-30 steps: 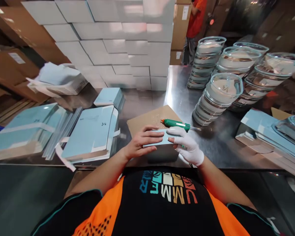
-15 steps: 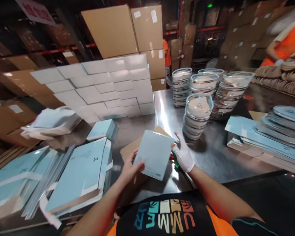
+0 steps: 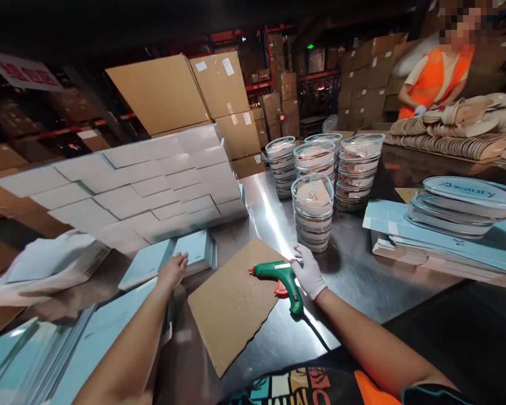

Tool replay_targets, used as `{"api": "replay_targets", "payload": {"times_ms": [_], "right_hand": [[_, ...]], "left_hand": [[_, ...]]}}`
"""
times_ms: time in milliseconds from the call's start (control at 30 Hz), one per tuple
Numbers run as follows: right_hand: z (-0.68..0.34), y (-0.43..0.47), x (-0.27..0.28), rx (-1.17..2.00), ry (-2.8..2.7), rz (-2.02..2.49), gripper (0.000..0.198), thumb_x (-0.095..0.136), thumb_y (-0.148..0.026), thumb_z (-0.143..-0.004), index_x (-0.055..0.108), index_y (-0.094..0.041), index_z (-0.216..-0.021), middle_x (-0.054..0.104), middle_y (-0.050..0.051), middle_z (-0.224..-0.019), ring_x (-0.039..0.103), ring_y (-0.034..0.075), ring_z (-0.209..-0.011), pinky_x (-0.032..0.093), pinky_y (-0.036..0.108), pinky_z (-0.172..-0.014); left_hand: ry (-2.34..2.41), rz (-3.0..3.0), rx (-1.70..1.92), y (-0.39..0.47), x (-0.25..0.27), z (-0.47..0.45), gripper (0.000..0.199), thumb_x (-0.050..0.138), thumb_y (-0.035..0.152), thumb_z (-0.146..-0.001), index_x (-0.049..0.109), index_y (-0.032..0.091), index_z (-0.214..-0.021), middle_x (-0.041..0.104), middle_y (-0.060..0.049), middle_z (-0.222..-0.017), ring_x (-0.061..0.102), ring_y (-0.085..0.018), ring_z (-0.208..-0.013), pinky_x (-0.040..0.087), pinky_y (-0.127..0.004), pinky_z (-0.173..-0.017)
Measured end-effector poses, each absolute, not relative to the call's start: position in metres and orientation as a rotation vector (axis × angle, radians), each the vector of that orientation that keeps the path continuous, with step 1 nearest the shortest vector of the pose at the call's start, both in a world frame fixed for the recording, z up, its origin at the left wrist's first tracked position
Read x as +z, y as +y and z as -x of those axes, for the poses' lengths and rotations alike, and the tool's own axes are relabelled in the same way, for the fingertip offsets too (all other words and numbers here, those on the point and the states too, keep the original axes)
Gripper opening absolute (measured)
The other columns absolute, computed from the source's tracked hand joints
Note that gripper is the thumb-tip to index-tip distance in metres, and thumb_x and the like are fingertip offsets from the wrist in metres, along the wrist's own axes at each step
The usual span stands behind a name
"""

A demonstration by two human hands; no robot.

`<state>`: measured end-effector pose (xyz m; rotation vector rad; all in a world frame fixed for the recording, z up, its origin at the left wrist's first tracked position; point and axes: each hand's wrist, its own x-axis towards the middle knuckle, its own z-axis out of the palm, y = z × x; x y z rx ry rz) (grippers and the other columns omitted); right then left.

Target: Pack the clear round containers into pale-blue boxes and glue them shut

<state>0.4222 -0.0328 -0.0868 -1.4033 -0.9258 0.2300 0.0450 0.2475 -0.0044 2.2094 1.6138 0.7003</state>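
Observation:
My bare left hand (image 3: 174,272) reaches to the left, its fingertips resting at the near left edge of a small light blue box (image 3: 197,246). A second light blue box (image 3: 147,263) lies just left of it. My right hand (image 3: 311,274), in a white glove, has its fingers apart beside the green glue gun (image 3: 278,274); whether they touch it I cannot tell. The glue gun lies with its orange nozzle to the left, over a piece of brown cardboard (image 3: 231,309), its cord running toward me.
White boxes (image 3: 152,185) form a wall at the back left. Stacks of round clear-lidded containers (image 3: 313,211) stand ahead. Oval lidded pieces (image 3: 468,194) sit on flat blue cartons (image 3: 375,219) at right. A co-worker in an orange vest (image 3: 434,76) stands behind piled tan pieces (image 3: 451,135).
My left hand has carried the light blue box left and set it beside the other one. My right hand has come away from that box. The glue gun and cardboard are now uncovered.

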Motion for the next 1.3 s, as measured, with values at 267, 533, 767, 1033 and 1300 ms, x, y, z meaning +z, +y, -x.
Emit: {"api": "replay_targets", "payload": {"times_ms": [267,533,767,1033,1300], "right_hand": [[-0.428,-0.036,-0.089,0.251,-0.911,1.448,0.046,0.068,-0.041,-0.089,0.073,-0.017,-0.129,0.075,0.019,-0.134,0.077,0.029,-0.106,0.066,0.050,-0.101],[-0.438,-0.030,-0.090,0.307,-0.947,1.483,0.051,0.065,-0.050,-0.088,0.070,-0.017,-0.127,0.073,0.021,-0.136,0.077,0.033,-0.115,0.062,0.058,-0.109],[-0.440,-0.031,-0.092,0.289,-0.955,1.500,0.052,0.068,-0.053,-0.086,0.070,-0.018,-0.124,0.073,0.021,-0.132,0.076,0.035,-0.116,0.060,0.063,-0.111],[-0.442,-0.030,-0.098,0.304,-0.952,1.526,0.049,0.066,-0.049,-0.086,0.070,-0.018,-0.125,0.074,0.020,-0.134,0.077,0.034,-0.117,0.060,0.059,-0.113],[-0.435,-0.029,-0.099,0.275,-0.885,1.502,0.045,0.064,-0.044,-0.082,0.072,-0.019,-0.119,0.079,0.019,-0.124,0.079,0.035,-0.113,0.062,0.058,-0.110]], "left_hand": [[1.826,-2.403,0.162,0.253,-0.001,-0.034,0.046,0.064,0.054,-0.106,0.070,0.013,-0.128,0.069,-0.018,-0.140,0.060,-0.037,-0.141,0.035,-0.067,-0.129],[2.023,-2.332,0.169,0.262,-0.025,-0.033,0.073,0.052,0.073,-0.105,0.058,0.018,-0.152,0.043,-0.020,-0.171,0.031,-0.042,-0.164,0.026,-0.068,-0.133],[2.147,-2.225,0.232,0.273,-0.025,-0.036,0.076,0.047,0.074,-0.107,0.053,0.019,-0.159,0.042,-0.021,-0.171,0.032,-0.044,-0.163,0.030,-0.070,-0.130],[2.232,-2.076,0.253,0.290,-0.019,-0.036,0.081,0.040,0.077,-0.107,0.052,0.016,-0.158,0.043,-0.024,-0.169,0.033,-0.044,-0.162,0.030,-0.069,-0.129],[2.269,-2.046,0.235,0.287,-0.005,-0.026,0.080,0.037,0.071,-0.107,0.053,0.009,-0.155,0.048,-0.029,-0.163,0.041,-0.046,-0.158,0.036,-0.067,-0.126]]}}
